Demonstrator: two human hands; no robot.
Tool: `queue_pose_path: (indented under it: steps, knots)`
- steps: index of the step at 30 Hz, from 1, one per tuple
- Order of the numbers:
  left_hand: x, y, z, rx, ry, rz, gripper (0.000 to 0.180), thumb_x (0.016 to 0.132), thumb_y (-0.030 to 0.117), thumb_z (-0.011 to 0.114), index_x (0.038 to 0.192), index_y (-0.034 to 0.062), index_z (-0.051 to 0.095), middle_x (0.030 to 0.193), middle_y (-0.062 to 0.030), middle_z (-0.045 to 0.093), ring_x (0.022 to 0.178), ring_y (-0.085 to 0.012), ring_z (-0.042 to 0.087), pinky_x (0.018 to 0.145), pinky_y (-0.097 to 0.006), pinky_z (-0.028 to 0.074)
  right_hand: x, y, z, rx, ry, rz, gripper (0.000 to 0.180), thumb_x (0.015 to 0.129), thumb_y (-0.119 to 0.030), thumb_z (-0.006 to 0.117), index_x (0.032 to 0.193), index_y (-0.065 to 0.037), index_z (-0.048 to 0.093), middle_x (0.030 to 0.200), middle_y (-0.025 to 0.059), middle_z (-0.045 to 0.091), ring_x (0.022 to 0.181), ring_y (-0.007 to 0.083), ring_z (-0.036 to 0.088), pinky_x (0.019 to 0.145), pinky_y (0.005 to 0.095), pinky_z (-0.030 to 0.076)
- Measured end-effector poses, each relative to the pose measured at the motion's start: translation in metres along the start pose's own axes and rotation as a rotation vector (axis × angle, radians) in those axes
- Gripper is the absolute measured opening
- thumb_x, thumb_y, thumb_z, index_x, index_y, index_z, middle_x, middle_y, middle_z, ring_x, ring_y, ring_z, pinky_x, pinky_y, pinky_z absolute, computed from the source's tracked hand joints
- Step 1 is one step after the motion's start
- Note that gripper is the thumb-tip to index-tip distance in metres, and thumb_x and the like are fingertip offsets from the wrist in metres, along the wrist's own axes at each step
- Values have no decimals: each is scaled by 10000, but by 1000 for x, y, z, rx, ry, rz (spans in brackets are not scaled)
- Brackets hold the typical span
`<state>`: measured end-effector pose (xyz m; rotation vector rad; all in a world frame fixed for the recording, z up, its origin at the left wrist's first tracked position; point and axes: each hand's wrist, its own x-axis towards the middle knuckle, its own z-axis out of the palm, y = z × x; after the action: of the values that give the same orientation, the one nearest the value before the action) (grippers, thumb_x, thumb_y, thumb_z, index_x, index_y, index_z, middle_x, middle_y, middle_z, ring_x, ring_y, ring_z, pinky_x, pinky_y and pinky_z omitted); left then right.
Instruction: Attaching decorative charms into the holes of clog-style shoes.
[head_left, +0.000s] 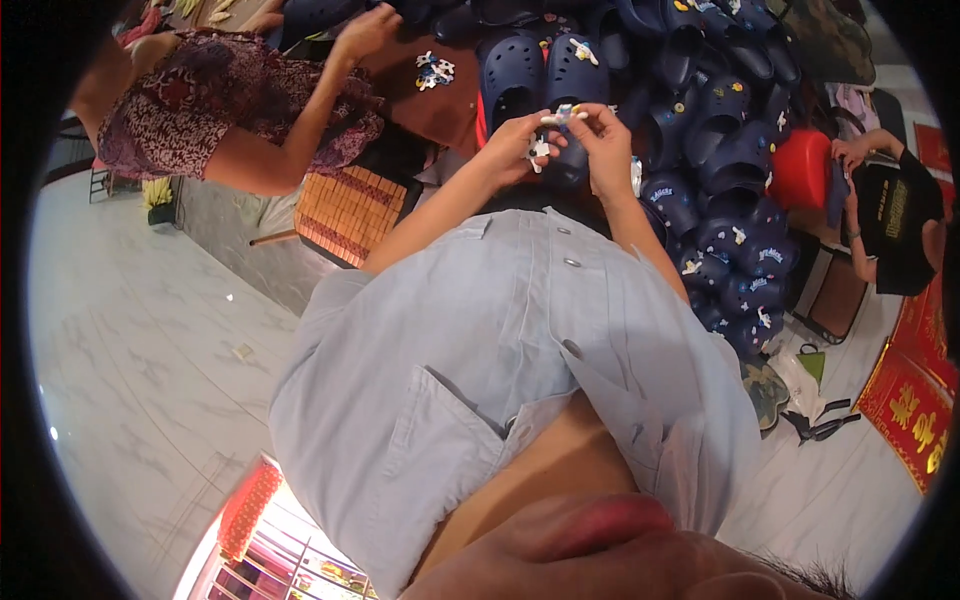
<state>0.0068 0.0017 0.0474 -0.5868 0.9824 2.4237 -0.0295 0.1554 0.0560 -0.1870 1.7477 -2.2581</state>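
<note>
My left hand (513,152) and my right hand (604,148) meet in front of my chest. Between their fingertips is a small white, blue and yellow shoe charm (565,116), gripped from both sides. More white charms with black spots (539,153) are tucked in the curled fingers of the left hand. Just beyond lies a pair of navy blue clogs; the left clog (511,75) shows bare holes, while the right clog (575,90) has a white charm (584,52) near its toe. Loose charms (435,70) lie heaped on the brown table (400,100).
Many navy clogs (730,160) are piled to the right, several with charms on. A person in a patterned dress (250,100) reaches over the table at left. Another person in black (895,215) is at right, near a red stool (802,168). A woven-top seat (350,210) stands at left.
</note>
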Motion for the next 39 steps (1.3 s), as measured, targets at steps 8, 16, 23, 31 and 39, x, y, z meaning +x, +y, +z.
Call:
queue_pose_path:
  steps: [8,16,23,31,39]
  knots:
    - [13,2,-40,-56,20,91,317,949,211,465,1244,99,496,765,-87,590,605,-146,567,445,-223,411,136,15,-6,-354,-274,-37,151,826,-54,626,975,-28,639,840,16,630,809,103,577,751,240,444]
    - [23,6,-43,-23,17,105,280,933,229,522,1178,157,407,750,-96,573,600,-147,539,437,-220,379,222,43,40,-838,-544,-46,253,672,-76,758,907,-30,678,790,57,677,732,146,638,669,280,493]
    - [43,-8,-60,22,-62,4,190,933,233,533,1036,168,387,732,-97,572,581,-139,540,406,-202,348,245,48,60,-1129,-869,-147,234,667,-54,746,885,-7,676,778,85,685,737,173,658,706,295,506]
    - [42,-11,-66,-22,-115,-7,198,941,232,523,1048,155,376,715,-105,571,563,-150,536,395,-212,344,244,49,60,-1392,-770,-310,355,638,-99,787,965,-54,659,970,129,665,959,280,635,783,378,499]
    - [43,-11,-67,5,-134,6,220,941,246,523,1058,147,365,702,-115,577,544,-154,530,391,-219,340,247,40,104,-1856,-960,-67,418,639,-150,809,1024,-115,653,1045,91,666,1020,293,625,831,405,515]
